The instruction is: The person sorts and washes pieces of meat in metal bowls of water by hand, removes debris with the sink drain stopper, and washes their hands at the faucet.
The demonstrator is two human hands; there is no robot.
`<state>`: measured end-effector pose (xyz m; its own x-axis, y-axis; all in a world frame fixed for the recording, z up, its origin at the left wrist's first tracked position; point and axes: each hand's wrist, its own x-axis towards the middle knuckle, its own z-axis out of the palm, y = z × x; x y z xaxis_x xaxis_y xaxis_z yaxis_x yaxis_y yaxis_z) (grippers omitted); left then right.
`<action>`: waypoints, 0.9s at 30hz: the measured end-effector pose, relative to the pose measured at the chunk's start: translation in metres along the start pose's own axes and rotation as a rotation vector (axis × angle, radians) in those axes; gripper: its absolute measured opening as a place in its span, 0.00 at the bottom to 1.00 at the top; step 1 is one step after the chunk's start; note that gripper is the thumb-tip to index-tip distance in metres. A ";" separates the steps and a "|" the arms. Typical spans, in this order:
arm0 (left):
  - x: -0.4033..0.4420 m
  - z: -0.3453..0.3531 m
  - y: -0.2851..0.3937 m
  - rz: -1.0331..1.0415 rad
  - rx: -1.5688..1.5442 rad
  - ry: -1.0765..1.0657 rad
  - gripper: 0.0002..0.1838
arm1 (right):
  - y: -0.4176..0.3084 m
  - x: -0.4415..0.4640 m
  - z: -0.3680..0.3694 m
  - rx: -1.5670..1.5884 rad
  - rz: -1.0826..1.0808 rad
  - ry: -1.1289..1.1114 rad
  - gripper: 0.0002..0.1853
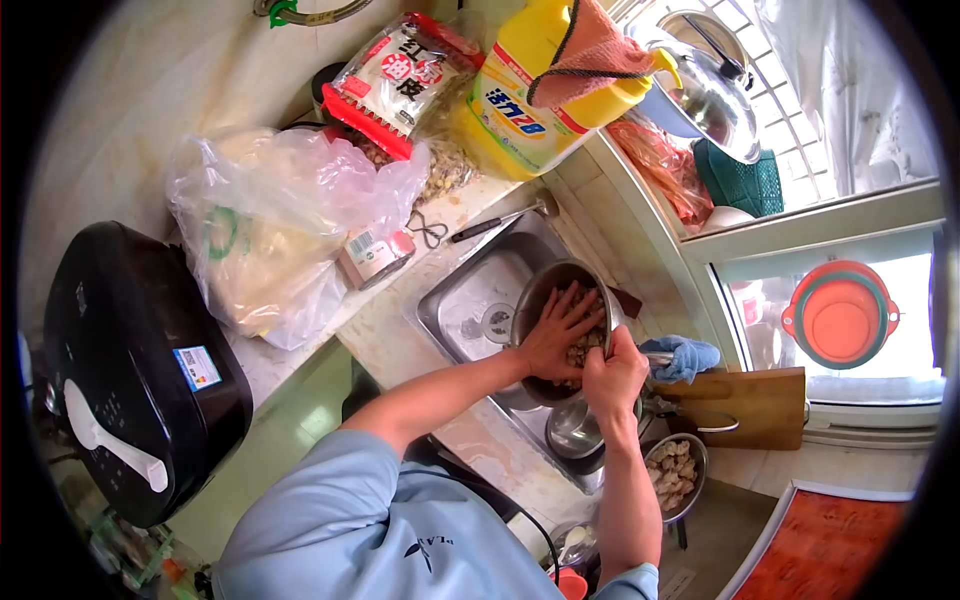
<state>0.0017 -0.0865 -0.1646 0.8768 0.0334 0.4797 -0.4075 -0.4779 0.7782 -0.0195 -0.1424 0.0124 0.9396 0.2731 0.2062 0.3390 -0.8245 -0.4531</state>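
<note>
A metal bowl (531, 300) with small brown pieces (584, 347) in it is held tilted above the steel sink (462, 290). My left hand (560, 335) lies inside the bowl with its fingers spread over the pieces. What is under the palm is hidden. My right hand (614, 374) is closed on the bowl's rim at the near right side. Just below the bowl, a second metal bowl (573, 432) sits in the other part of the sink, partly covered by my right arm.
A bowl of pale lumpy pieces (675, 478) stands right of the sink, near a wooden cutting board (765, 408) and a blue cloth (688, 358). Left are a black rice cooker (130, 350) and a plastic bag (280, 230). A yellow jug (510, 110) stands behind.
</note>
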 end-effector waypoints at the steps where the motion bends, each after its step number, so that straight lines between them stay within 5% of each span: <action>1: 0.001 -0.001 -0.002 -0.003 0.003 0.005 0.54 | -0.002 0.002 0.001 0.001 -0.005 -0.003 0.05; 6: 0.012 0.005 -0.007 0.081 -0.003 0.198 0.49 | -0.013 0.010 -0.001 -0.137 -0.151 -0.008 0.07; 27: 0.069 -0.030 0.033 0.141 -0.059 0.347 0.40 | -0.047 0.033 -0.042 -0.249 -0.299 -0.008 0.04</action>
<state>0.0409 -0.0738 -0.0942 0.6764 0.2716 0.6846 -0.5405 -0.4483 0.7119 -0.0069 -0.1151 0.0766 0.8016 0.5226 0.2905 0.5774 -0.8026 -0.1494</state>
